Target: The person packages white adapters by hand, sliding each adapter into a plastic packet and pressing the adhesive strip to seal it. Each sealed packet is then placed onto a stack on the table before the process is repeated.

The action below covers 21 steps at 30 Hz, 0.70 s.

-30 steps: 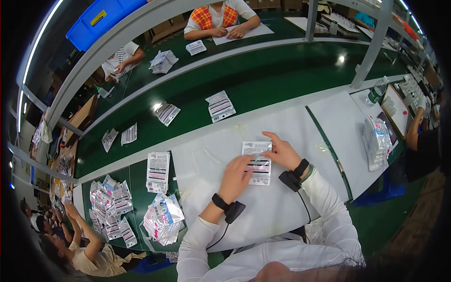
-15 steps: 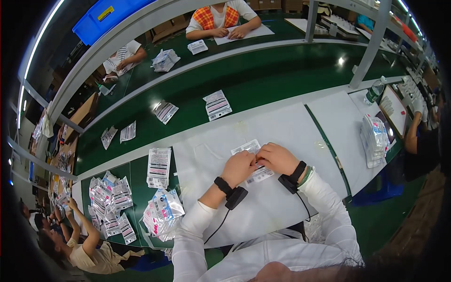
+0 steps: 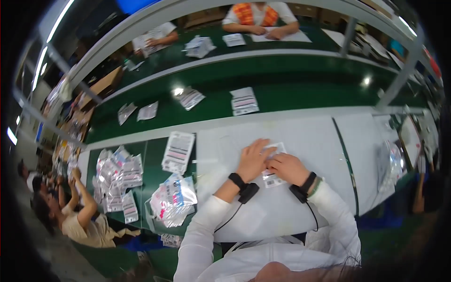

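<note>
A flat white-and-silver printed packet (image 3: 273,181) lies on the white work surface in front of me, partly covered by both hands. My left hand (image 3: 254,160) rests over its left side with the fingers stretched out and somewhat spread. On the packet's right side, my right hand (image 3: 289,168) has its fingers curled and pressed together. Whatever sits between those right fingertips is hidden. The two hands nearly touch over the middle of the packet. Both wrists wear black straps with small dark boxes.
To my left lie a neat stack of packets (image 3: 179,151), a pile showing pink and blue print (image 3: 173,199) and a loose heap (image 3: 112,176). Several packets rest on the green belt (image 3: 206,75) beyond. Bagged packs (image 3: 392,162) stand at right. Co-workers sit across and at left.
The whole scene has shifted right and slightly blurred as my view turned. My left fingers, earlier bunched against the right ones, are now stretched over the packet.
</note>
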Each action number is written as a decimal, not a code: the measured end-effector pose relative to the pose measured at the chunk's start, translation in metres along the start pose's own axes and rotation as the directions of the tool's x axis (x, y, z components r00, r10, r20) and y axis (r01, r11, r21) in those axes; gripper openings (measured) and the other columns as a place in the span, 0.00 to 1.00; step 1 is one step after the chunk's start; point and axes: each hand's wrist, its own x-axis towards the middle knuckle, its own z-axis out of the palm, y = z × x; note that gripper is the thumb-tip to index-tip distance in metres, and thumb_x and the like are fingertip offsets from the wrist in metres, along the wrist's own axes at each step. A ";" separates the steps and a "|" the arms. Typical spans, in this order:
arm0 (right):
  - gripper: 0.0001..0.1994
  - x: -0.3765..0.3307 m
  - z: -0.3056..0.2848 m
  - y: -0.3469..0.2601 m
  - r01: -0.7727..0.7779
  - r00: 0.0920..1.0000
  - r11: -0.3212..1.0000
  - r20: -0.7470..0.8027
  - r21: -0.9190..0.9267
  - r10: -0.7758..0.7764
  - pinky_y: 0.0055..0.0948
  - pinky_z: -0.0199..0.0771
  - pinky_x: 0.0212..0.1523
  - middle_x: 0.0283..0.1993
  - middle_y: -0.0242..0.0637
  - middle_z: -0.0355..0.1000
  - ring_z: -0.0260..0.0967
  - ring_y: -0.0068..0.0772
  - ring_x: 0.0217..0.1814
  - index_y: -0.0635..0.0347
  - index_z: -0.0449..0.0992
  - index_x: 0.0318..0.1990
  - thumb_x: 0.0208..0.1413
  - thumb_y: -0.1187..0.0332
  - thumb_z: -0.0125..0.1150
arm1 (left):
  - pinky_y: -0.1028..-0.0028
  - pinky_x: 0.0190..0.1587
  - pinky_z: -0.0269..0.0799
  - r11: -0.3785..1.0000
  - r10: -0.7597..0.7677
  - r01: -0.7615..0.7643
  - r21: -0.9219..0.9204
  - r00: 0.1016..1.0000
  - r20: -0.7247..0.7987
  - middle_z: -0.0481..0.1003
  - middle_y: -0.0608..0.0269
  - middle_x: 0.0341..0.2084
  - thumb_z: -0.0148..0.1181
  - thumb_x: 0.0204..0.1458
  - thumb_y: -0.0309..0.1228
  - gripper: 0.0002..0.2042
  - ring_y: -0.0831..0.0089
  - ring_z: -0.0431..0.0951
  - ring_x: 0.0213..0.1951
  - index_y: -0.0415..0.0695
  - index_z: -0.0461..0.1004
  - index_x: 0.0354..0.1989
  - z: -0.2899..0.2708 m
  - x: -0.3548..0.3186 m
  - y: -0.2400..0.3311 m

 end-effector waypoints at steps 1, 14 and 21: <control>0.08 -0.002 -0.001 0.000 -0.037 0.999 0.999 0.010 0.014 0.037 0.32 0.73 0.39 0.34 0.28 0.71 0.71 0.36 0.38 0.52 0.75 0.33 0.45 0.64 0.64 | 0.61 0.57 0.56 1.000 0.018 -0.018 -0.012 1.000 0.011 0.64 0.67 0.58 0.61 0.45 0.33 0.24 0.66 0.59 0.63 0.60 0.70 0.55 0.003 0.000 -0.002; 0.05 -0.005 -0.010 -0.008 -0.002 0.999 1.000 0.036 -0.017 0.002 0.35 0.73 0.37 0.33 0.36 0.69 0.69 0.38 0.37 0.58 0.74 0.30 0.45 0.72 0.62 | 0.63 0.54 0.57 0.998 0.030 -0.030 0.049 1.000 0.010 0.61 0.71 0.61 0.63 0.45 0.39 0.25 0.69 0.58 0.63 0.65 0.70 0.56 0.001 0.005 0.003; 0.05 -0.009 -0.016 -0.010 0.044 0.998 0.997 0.032 0.060 -0.046 0.35 0.72 0.38 0.34 0.38 0.69 0.69 0.40 0.38 0.59 0.73 0.31 0.46 0.74 0.62 | 0.59 0.52 0.56 0.998 0.031 -0.031 0.057 0.999 0.014 0.60 0.69 0.63 0.64 0.44 0.40 0.25 0.69 0.58 0.63 0.65 0.70 0.54 -0.001 0.004 0.006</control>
